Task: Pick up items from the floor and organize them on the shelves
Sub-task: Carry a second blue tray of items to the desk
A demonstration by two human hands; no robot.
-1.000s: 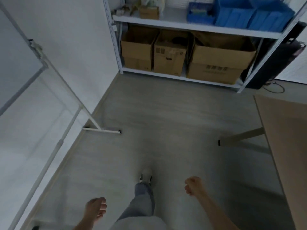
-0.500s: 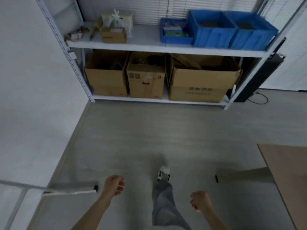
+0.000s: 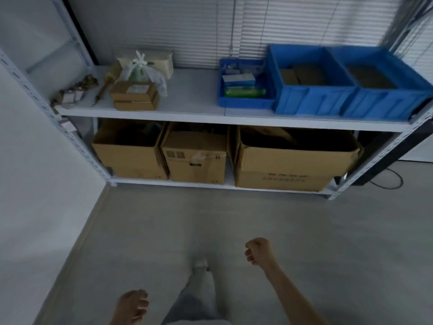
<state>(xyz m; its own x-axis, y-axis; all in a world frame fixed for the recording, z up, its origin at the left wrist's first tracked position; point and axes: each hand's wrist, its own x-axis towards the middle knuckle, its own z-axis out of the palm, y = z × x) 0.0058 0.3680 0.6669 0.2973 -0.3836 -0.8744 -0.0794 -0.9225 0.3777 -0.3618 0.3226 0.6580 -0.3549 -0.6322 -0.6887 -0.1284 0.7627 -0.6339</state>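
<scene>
Closed white blinds [image 3: 304, 31] filled the back. Ahead of them, a big blue crate [image 3: 311, 99] sat touching a second blue crate [image 3: 384, 102] on its right. On its left, a shallow blue tray [image 3: 243, 103] held a green bottle [image 3: 244, 92] lying flat. Lower down, a wide cardboard box [image 3: 288, 170] stood beside a taped cardboard box [image 3: 196, 165]. A black cable [image 3: 386, 188] looped at far right.

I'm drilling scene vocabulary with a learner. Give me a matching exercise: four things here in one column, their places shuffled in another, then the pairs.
1 tied plastic bag
2 green bottle
3 largest cardboard box
4 right hand

A bottom shelf, right end
B above the floor, fist closed
C upper shelf, left part
D in the small blue tray

Pairs: 1-C, 2-D, 3-A, 4-B
</scene>
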